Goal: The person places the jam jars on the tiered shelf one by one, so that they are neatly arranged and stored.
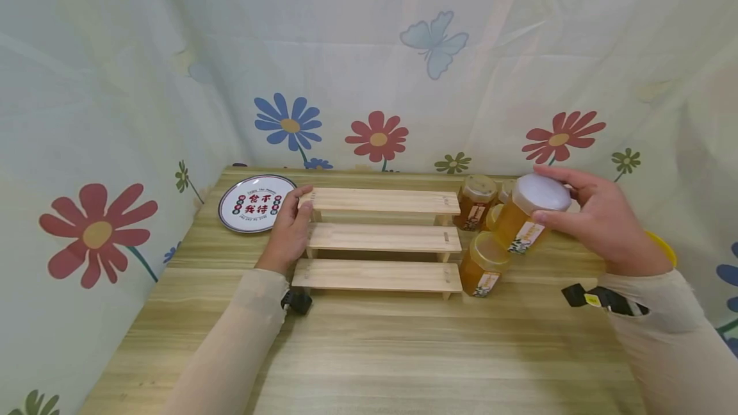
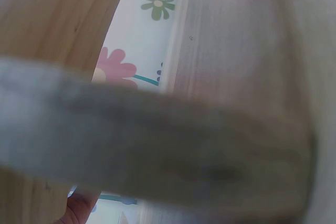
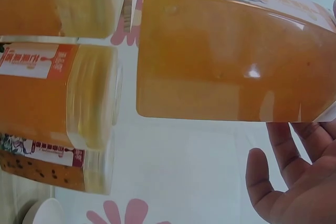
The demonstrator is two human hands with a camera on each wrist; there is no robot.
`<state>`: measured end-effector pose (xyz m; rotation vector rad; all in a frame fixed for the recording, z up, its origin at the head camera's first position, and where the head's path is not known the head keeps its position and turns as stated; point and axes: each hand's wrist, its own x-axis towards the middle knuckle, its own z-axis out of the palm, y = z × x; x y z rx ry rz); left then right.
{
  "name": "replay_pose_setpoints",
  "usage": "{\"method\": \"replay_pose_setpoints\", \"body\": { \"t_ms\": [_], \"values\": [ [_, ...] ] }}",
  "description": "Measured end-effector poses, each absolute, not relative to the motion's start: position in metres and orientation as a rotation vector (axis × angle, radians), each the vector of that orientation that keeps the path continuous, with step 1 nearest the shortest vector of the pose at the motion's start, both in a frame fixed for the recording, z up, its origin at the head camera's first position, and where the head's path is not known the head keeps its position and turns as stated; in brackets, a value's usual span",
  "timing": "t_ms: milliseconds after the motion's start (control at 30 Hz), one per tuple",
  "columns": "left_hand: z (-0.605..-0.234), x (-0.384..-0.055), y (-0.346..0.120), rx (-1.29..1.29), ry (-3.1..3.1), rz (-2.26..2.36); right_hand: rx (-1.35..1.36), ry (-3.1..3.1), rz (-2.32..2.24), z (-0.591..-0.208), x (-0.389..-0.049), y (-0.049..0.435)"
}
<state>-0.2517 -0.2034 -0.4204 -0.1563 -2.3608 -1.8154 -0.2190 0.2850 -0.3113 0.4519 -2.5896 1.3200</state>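
The left hand [image 1: 288, 230] grips the left end of the three-tier wooden rack [image 1: 382, 238]; past its right end, the right hand [image 1: 610, 221] grasps a honey jar [image 1: 519, 221] by its white lid [image 1: 542, 193], above the desk [image 1: 438, 357] near other jars [image 1: 484, 266]. Lifting seems the step; next calls for clearing those.

Posture note: both limbs forward, both gripping

Beige-sleeved left forearm [image 1: 230, 338] slants forward and inward from the lower edge of the head view. Bare left hand [image 1: 288, 235] grips, thumb and bent fingers showing; only a small part appears in the left wrist view. Beige-sleeved right forearm [image 1: 669, 325] enters at lower right. Right wrist [image 1: 640, 264] bends inward. Bare right hand [image 1: 602, 219] is raised, thumb and index finger spread wide in a grip; right wrist view: other fingers partly bent.
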Motion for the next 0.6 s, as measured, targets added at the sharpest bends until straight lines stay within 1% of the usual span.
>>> {"method": "replay_pose_setpoints", "body": {
  "t_ms": [300, 600],
  "values": [
    [-0.423, -0.253, -0.205, -0.178, -2.334, -1.854, 0.413, -2.690, 1.262, -0.303, -0.230, 0.266],
    [-0.422, -0.253, -0.205, -0.174, -2.326, -1.873, 0.509, -2.636, 1.321, -0.304, -0.246, 0.243]
  ]
}}
